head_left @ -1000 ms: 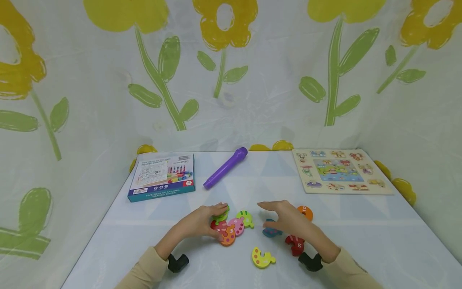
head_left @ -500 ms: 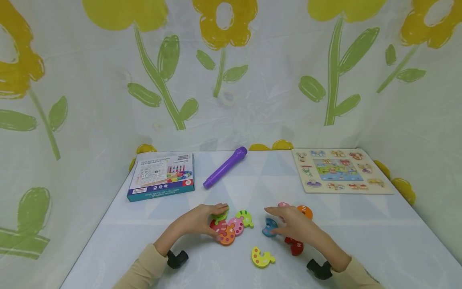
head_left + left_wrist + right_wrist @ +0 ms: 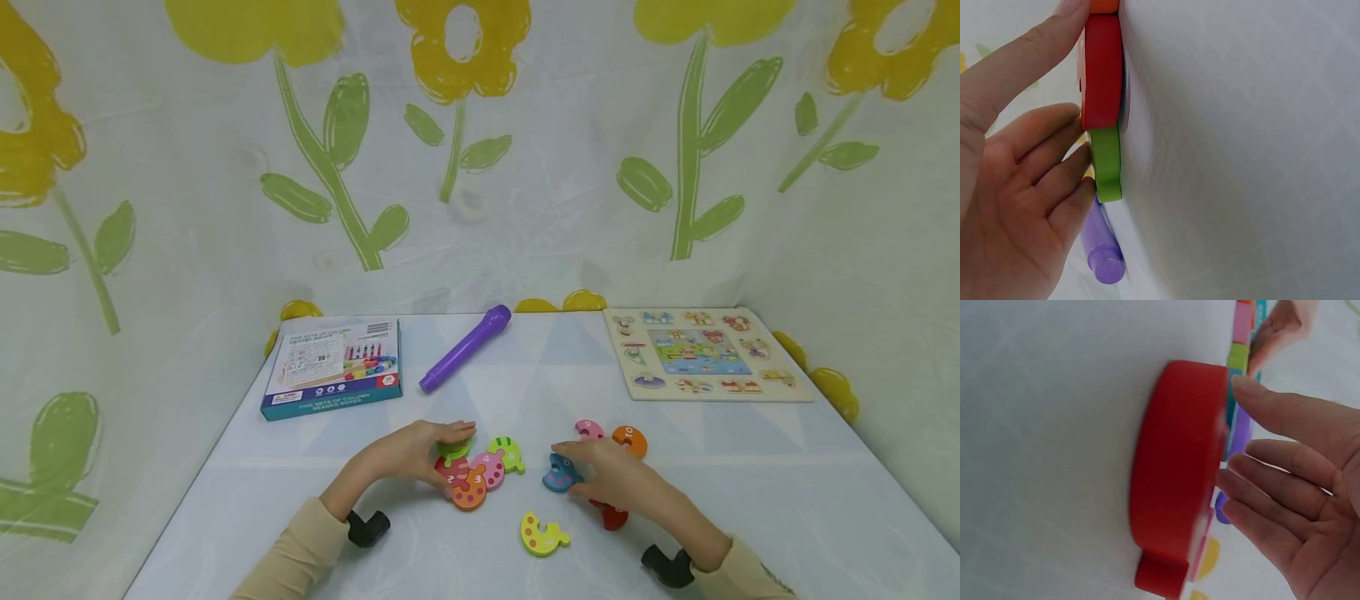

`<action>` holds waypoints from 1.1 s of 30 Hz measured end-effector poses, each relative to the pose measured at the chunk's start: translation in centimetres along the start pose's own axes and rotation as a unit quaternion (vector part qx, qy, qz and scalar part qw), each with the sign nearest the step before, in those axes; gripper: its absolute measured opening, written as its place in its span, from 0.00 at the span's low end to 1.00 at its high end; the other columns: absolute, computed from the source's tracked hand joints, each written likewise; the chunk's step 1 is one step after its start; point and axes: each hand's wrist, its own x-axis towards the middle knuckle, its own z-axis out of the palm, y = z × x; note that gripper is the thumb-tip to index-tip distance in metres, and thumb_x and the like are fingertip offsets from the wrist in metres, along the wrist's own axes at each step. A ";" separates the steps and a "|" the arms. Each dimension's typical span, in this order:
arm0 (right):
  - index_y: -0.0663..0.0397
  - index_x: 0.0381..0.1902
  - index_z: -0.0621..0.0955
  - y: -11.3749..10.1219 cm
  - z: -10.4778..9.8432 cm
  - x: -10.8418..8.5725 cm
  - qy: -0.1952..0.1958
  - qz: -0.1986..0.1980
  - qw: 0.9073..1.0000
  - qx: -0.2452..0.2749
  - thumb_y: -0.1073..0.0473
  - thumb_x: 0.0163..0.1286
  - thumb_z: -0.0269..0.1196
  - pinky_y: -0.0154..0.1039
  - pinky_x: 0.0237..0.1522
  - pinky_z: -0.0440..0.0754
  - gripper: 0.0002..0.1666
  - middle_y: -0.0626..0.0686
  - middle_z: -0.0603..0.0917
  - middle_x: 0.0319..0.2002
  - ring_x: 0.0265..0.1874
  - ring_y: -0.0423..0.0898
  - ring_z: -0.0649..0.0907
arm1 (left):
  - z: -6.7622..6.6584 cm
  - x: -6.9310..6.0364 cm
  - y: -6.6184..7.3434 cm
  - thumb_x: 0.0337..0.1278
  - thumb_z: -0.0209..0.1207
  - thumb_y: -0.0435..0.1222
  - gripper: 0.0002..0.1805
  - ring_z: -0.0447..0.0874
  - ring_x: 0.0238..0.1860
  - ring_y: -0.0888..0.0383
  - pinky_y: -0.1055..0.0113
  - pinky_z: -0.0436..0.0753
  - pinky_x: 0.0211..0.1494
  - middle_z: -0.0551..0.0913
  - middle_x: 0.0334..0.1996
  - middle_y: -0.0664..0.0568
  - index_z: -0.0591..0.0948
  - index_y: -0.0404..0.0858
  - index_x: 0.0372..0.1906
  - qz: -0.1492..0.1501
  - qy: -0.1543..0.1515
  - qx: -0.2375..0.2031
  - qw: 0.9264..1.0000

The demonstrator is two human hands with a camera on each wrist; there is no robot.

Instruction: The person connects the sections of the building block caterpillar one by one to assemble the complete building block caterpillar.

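Note:
My left hand (image 3: 416, 450) rests at a joined chain of flat number puzzle pieces. Its thumb touches the orange piece (image 3: 469, 495), and its relaxed fingers lie over the green piece (image 3: 452, 452). Between these sits a red piece (image 3: 1103, 72); a pink piece (image 3: 492, 469) and a striped green piece (image 3: 506, 452) extend the chain rightward. With thumb and forefinger, my right hand (image 3: 628, 479) pinches a blue puzzle piece (image 3: 557, 477) lying on the table. A red piece (image 3: 1175, 462) is partly hidden beneath that hand.
A spotted yellow piece (image 3: 542, 538) lies nearer me. Pink (image 3: 588, 429) and orange (image 3: 632, 438) pieces lie beyond my right hand. Further back are a cardboard box (image 3: 330, 371), a purple tube (image 3: 465, 348) and a wooden picture board (image 3: 705, 354), before a flowered cloth wall.
My right hand has moved right and its thumb and forefinger have closed in on the blue piece, uncovering the pink piece behind. The left hand has stayed nearly still.

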 end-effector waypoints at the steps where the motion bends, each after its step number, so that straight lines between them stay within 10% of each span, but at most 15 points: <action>1: 0.61 0.57 0.80 0.0 0.1 0.1 -0.002 -0.002 1.000 -0.011 0.58 0.53 0.75 0.45 0.50 0.82 0.33 0.54 0.83 0.54 0.55 0.51 0.80 | 0.0 0.0 0.0 0.41 0.75 0.46 0.47 0.59 0.71 0.55 0.57 0.63 0.71 0.63 0.71 0.55 0.68 0.40 0.70 0.002 0.001 -0.001 1.000; 33: 0.61 0.57 0.80 -1.2 0.6 1.2 -0.001 -0.023 1.000 -0.020 0.58 0.56 0.73 0.43 0.50 0.82 0.31 0.55 0.83 0.54 0.54 0.50 0.81 | 0.6 -0.6 0.7 0.44 0.73 0.46 0.44 0.61 0.71 0.53 0.56 0.67 0.68 0.65 0.70 0.55 0.69 0.41 0.69 -0.034 0.021 0.014 0.999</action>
